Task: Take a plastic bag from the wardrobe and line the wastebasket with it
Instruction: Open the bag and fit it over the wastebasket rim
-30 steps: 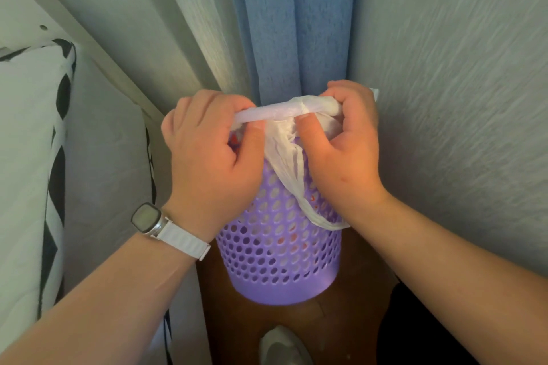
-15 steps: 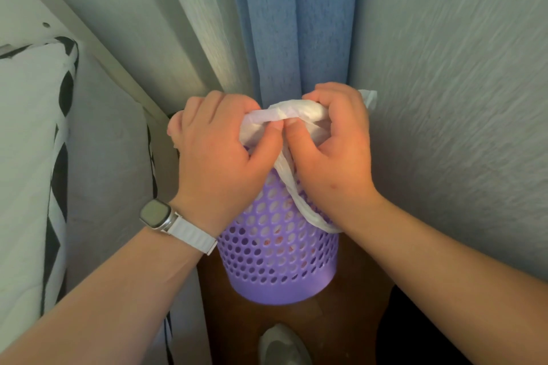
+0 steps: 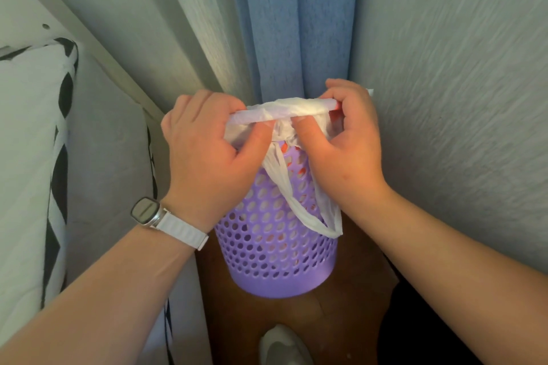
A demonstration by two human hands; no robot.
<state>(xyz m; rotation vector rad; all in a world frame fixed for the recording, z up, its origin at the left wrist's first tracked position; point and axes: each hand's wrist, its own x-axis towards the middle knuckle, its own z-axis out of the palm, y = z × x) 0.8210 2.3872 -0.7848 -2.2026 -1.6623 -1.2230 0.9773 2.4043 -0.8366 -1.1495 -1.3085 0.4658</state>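
Note:
A purple perforated wastebasket (image 3: 275, 261) stands on the brown floor in the corner. Above its rim both hands hold a thin white plastic bag (image 3: 284, 111), whose top edge is bunched into a taut band. My left hand (image 3: 207, 154) grips the band's left end, thumb pinching from below. My right hand (image 3: 347, 145) grips the right end, thumb curled under the plastic. A bag handle loop (image 3: 305, 216) hangs down the basket's outer right side. The basket's opening is hidden behind the hands.
A blue curtain (image 3: 296, 24) and pale curtain (image 3: 184, 24) hang behind the basket. A textured wall (image 3: 459, 83) is close on the right. A bed with a black-and-white patterned cushion (image 3: 32, 157) lies left. A grey shoe toe (image 3: 281, 347) shows at the bottom.
The hands came together half a second ago, then spread apart again, stretching the bag's bunched edge wide over the basket. The hanging loop now shows more on the right.

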